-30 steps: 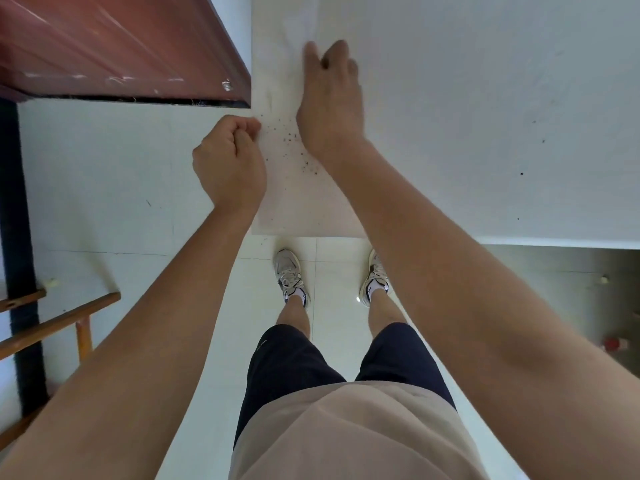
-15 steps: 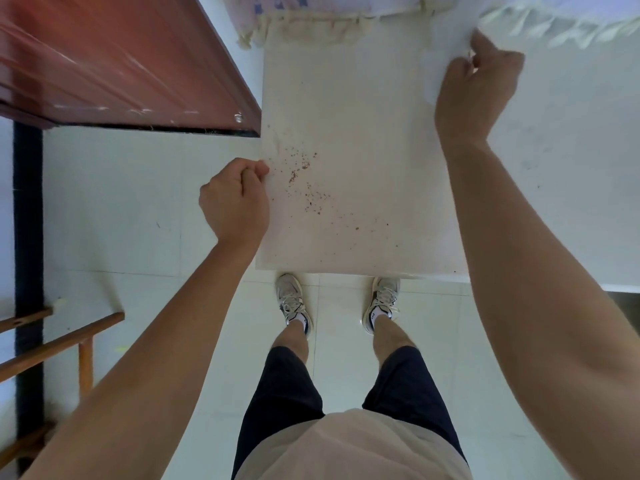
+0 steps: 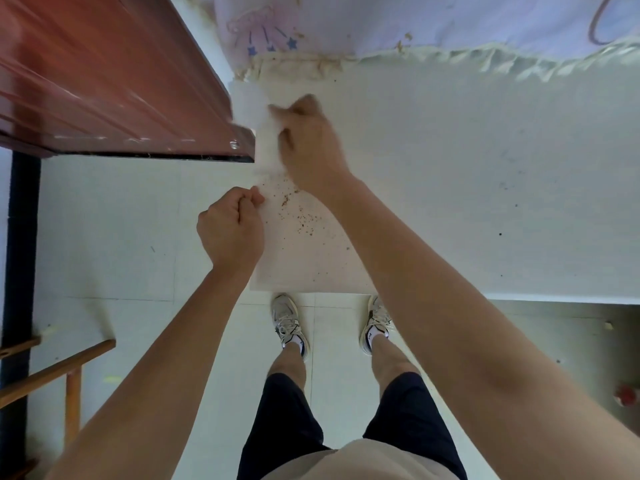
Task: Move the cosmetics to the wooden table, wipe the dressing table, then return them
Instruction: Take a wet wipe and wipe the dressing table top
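Moved: right hand (image 3: 311,147) has swept back from the far right of the tabletop to its left edge, beside the reddish wooden table; the view has tilted up, so more of the pale fabric shows.
Dressing table (image 3: 467,174): white top, under both hands, running off to the right of the right hand; its left front corner sits just above the feet.
Wipe (image 3: 258,129): a white, blurred wad, pressed to the tabletop just left of the right hand, against the wooden table's corner.
Right hand: fingers curled shut on the wipe, knuckles up, blurred.
Left hand (image 3: 230,228): a closed fist at the tabletop's left edge, nearer the body than the right hand; what it grips, if anything, I cannot tell.
Crumbs (image 3: 294,211): brown specks scattered on the white top between the two hands.
Wooden table (image 3: 114,84): reddish-brown, left of both hands.
Fabric (image 3: 398,26): pale, frilled, with star prints, beyond the right hand.
Cosmetics: none in sight.
Floor (image 3: 114,237): pale tiles below the left hand.
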{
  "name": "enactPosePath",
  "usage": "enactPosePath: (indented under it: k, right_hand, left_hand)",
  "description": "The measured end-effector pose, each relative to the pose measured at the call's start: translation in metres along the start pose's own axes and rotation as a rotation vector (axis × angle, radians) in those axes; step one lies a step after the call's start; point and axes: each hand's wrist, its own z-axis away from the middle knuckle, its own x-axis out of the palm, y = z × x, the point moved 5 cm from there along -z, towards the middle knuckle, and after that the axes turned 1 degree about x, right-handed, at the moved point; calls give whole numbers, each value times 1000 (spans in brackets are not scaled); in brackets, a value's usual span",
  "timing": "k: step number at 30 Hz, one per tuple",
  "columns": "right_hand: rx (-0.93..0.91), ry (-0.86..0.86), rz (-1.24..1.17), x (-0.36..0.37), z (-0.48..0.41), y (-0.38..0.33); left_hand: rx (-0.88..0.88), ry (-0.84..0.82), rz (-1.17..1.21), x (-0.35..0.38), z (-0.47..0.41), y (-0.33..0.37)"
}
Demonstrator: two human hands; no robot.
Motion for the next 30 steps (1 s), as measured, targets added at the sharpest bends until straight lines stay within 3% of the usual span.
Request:
enactPosePath:
  k: [3,5,7,10,15,17,19,21,25,28,30]
  right_hand:
    - [216,363,-65,-60,28,57]
    - [390,493,-36,-89,53,94]
    - [503,449,139,-94,75,116]
    - [462,269,471,-62,82,100]
    - [148,-63,280,32,65,5]
    - [99,-118,88,45,61,-22]
    - [121,-37,-137,28,52,-25]
    - [187,167,-217,-9,37,-2]
    - [467,530,8,-87,21,82]
    - [642,494,248,-89,6,109]
    - [603,377,412,-66,-12,87]
  left_hand:
    - [22,-15,-5,0,2,-2]
    - [27,-22,11,0,3,-3]
    - [19,-26,31,0,7,-5]
    - [-53,-41,116,0,11,-11]
    - [-341,-23,431,-11,21,-31]
    - [-423,-9,460,-16,24,-39]
    - [-443,-23,477,-20,27,-43]
    - [-421,-56,489,-19,30,-43]
    - [-350,-103,488,-14,30,-39]
    - [-356,-120,503,-14,29,-42]
    - [-358,-142,505,-16,30,-44]
